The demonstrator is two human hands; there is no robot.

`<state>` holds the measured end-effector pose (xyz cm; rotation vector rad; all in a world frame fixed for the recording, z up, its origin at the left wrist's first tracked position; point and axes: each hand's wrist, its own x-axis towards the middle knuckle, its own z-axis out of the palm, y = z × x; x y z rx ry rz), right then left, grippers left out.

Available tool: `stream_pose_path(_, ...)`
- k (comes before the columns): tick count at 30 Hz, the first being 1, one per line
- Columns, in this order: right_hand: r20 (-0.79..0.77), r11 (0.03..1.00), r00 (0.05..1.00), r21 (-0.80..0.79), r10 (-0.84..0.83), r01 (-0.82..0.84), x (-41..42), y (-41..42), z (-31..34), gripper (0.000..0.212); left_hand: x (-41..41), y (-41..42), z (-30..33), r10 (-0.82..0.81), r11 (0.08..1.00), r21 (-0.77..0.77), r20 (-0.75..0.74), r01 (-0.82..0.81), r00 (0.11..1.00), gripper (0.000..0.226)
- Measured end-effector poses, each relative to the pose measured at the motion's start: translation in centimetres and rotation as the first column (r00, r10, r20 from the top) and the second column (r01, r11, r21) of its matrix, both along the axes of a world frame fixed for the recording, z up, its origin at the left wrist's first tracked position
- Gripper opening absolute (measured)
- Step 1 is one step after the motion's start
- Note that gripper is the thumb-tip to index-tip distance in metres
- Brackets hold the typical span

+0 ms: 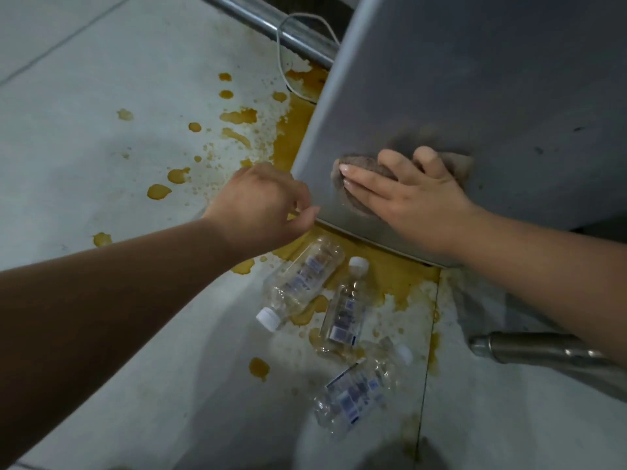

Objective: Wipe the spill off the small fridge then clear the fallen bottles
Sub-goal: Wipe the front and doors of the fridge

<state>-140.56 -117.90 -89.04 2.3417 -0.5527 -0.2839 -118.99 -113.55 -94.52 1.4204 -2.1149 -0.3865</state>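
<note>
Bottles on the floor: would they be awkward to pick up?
Probably light: the three clear bottles look nearly empty. Lying on their sides, they may roll if nudged. They lie in the brown spill, so likely wet and slippery.

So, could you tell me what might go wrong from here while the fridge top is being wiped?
1. The orange spill spreads across the floor around the fridge; stepping there could mean a slip.
2. Three bottles lie in that puddle and could roll underfoot.
3. A white cable trails into the liquid behind the fridge, possibly an electrical hazard.
4. The right hand presses the cloth near the edge, where liquid may get pushed over.
</note>
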Motion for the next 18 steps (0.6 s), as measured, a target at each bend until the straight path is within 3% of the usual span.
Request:
stream_pose_path(4,0.123,0.990,0.989,-0.124,0.077,-0.062,-0.5,-0.4,3.6,0.046,-0.8,-0.8,1.8,-0.055,0.992,-0.110,-0.007,0.053,0.998,0.043)
stream_pose_path(11,0.296,0.972,0.935,-0.189,0.195,-0.142,-1.7,-2.0,7.7,0.035,-2.0,-1.3,2.9,-0.061,0.977,-0.202,0.028,0.065,0.998,0.037)
stream_pose_path(14,0.303,0.955,0.929,-0.268,0.210,-0.129,-1.0,-2.2,5.4,0.035,-1.5,-1.3,3.6,-0.121,0.969,-0.200,0.130,0.145,0.984,0.034)
stream_pose_path(18,0.147,0.976,0.981,-0.195,0.124,-0.095,-1.4,-1.4,-0.2,0.047,0.0,-1.2,5.2,-0.256,0.932,-0.153,0.364,0.328,0.895,0.038)
